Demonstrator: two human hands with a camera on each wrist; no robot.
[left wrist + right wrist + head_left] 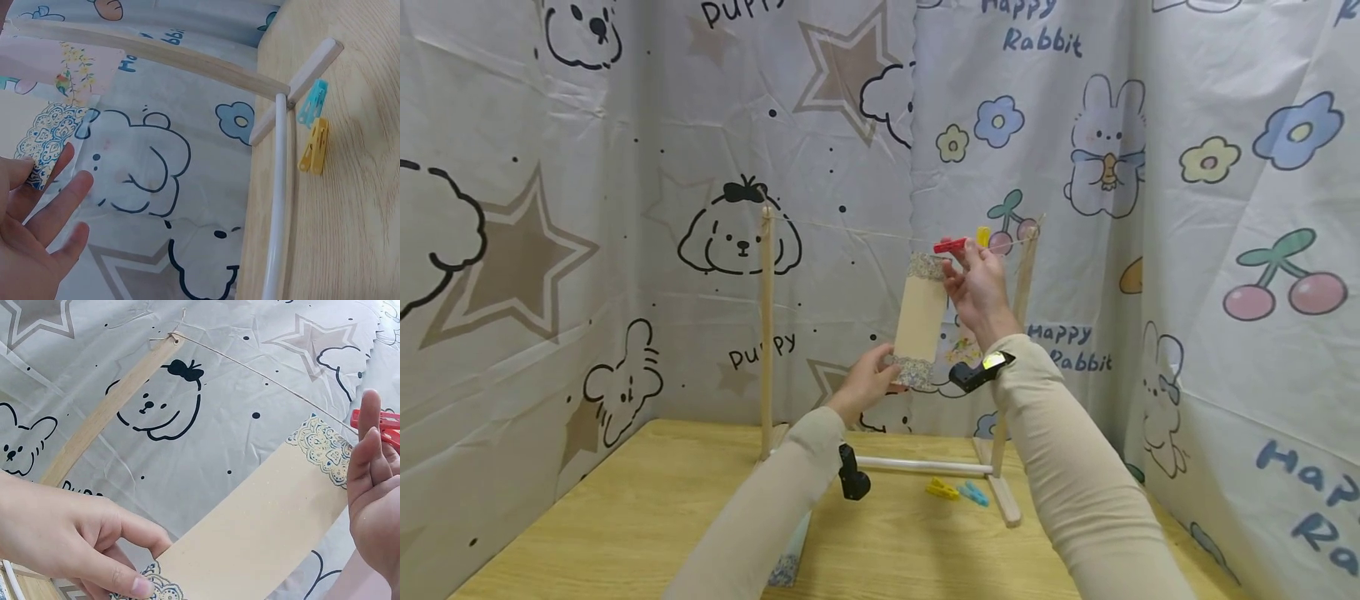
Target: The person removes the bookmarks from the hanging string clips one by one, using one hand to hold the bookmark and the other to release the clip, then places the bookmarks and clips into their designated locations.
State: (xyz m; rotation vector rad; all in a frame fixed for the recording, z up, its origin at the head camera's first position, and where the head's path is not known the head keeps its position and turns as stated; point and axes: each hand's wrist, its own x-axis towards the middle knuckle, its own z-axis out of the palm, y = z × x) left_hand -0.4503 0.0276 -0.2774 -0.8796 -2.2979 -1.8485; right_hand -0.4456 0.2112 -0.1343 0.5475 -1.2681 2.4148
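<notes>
Beige sleeves (1075,442) nearest the camera, both forearms reaching forward. Printed curtain (737,92) with puppies, rabbits, stars and cherries closes off back and sides. Wood-grain counter (887,542) below. Standing on it, a wooden frame (767,333): two upright posts, white rod (925,466) across low down, thin cord (865,233) strung between the post tops.

Left hand (868,379): grip pinching the lower end of a cream card (919,317), thumb on one face, fingers behind. Right hand (981,287): grip holding a red clip (950,246) at cord height; cannot tell whether the clip bites the cord. Cream card: blue patterned band at each end, raised above the counter, slightly tilted, upper end at the cord just beside the right fingers. Pink floral card (94,72) with a printed bird shows between the cream card and the right post. Another patterned card (786,567) lies on the counter, mostly hidden by the left sleeve.

Yellow clip (982,237) upright on the cord, partly behind the right hand. Second yellow clip (942,489) and blue clip (973,493) lie together on the counter, near the frame's right foot.
</notes>
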